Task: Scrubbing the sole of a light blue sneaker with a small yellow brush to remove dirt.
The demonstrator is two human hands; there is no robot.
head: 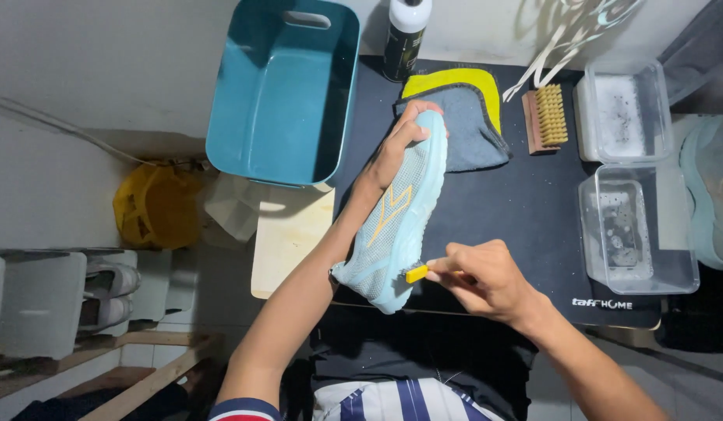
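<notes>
A light blue mesh sneaker (396, 214) with a yellow side mark is held up over a black mat (525, 210). My left hand (396, 148) grips it at the far end, fingers wrapped over the edge. My right hand (482, 277) pinches a small yellow brush (417, 273) whose tip touches the near end of the shoe, close to the sole.
A teal plastic bin (287, 86) sits at the far left. A grey and yellow cloth (470, 117), a wooden bristle brush (547, 117), a black-and-white bottle (404, 35) and two clear plastic containers (638, 226) lie around the mat. Another light blue shoe (712, 191) is at the right edge.
</notes>
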